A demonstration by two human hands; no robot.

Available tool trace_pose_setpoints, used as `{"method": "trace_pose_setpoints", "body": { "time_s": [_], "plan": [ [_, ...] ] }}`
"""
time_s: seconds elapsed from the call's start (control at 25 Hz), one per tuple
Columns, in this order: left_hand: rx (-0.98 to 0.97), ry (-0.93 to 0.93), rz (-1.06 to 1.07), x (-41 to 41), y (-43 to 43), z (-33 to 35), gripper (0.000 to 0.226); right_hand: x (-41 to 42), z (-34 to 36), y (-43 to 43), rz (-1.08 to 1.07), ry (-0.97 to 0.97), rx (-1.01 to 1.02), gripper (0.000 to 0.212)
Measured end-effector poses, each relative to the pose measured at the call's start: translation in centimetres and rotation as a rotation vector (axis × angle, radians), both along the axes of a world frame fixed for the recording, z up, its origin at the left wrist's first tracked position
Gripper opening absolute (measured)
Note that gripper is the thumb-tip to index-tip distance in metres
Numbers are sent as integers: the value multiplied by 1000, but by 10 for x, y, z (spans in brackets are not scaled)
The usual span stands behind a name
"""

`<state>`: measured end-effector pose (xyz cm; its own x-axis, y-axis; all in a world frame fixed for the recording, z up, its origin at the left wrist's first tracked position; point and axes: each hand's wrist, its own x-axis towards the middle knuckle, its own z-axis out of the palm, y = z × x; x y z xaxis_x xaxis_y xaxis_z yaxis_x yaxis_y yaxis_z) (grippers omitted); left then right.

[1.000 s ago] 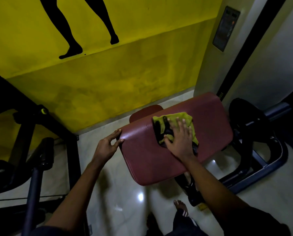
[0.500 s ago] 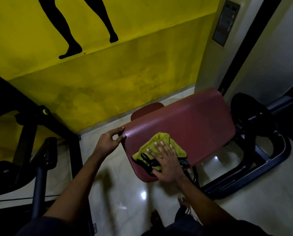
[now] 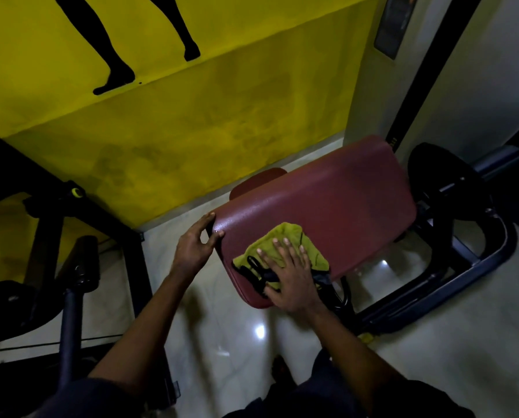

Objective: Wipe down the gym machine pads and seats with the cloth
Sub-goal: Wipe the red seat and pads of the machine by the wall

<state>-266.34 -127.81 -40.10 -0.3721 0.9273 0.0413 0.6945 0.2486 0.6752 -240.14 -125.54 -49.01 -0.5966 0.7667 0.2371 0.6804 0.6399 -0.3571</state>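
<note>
Both hands were on the red pad (image 3: 327, 203): my left hand (image 3: 193, 251) gripped its left edge with curled fingers, while my right hand (image 3: 292, 279) lay flat, fingers spread, pressing the green cloth (image 3: 285, 236) onto the pad's near left corner.

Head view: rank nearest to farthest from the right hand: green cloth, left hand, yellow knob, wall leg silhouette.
1. Green cloth, pressed under the right hand.
2. Left hand, gripping the red pad at its left corner.
3. Yellow knob, far left on the black machine.
4. Leg silhouette, high on the yellow wall.
</note>
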Motion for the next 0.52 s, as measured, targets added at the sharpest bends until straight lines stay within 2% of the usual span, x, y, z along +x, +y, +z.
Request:
{"method": "trace_pose_setpoints", "body": {
  "time_s": [0.08,0.2,0.32,0.4,0.52],
  "plan": [
    [2,-8,4,1,-2,-2,59,24,-5,17,-3,23,16,94],
    [-11,-35,10,0,-1,-3,60,47,0,53,-284,64,-23,91],
    [-7,-37,21,-1,0,-6,62,25,13,65,-518,104,-95,89],
    [-11,-61,60,0,-1,-10,65,-3,19,47,-508,89,-123,90],
    [-16,-125,88,-5,-2,-15,61,-18,19,27,-311,18,-105,89]
  ]
}}
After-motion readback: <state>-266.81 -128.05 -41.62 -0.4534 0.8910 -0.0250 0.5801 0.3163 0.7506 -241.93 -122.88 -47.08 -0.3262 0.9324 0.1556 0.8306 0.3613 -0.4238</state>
